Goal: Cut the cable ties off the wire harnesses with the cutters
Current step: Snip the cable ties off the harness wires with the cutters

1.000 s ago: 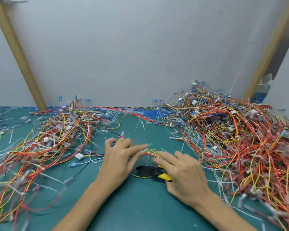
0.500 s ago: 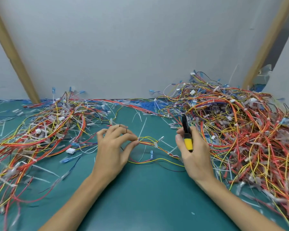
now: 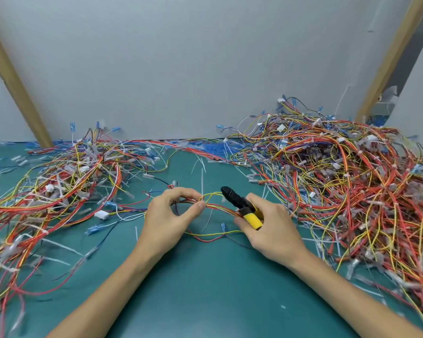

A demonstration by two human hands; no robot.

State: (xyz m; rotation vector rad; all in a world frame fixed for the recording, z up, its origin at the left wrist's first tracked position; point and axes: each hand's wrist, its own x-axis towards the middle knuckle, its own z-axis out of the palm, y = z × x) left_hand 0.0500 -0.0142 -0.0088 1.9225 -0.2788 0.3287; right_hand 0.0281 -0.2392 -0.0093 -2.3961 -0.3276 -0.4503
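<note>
Thin red-and-yellow wire harness (image 3: pixel 220 208) runs crosswise over green table (image 3: pixel 205 276): left hand (image 3: pixel 166 220) grip pinches it, right hand (image 3: pixel 271 230) grip clasps black yellow-handled cutters (image 3: pixel 239 203), nose just above harness.

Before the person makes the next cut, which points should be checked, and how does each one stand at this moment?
1. Left hand pinches the thin yellow and red wire harness: ok.
2. Right hand has its grip round the black cutters with yellow handles: ok.
3. A cable tie is found on the held harness: cannot tell, too small to see.
4. Cutter jaws sit round a tie: not ok, the tip points past the wires.
5. Left fingertips are apart from the cutter tip: ok, a gap shows.
</note>
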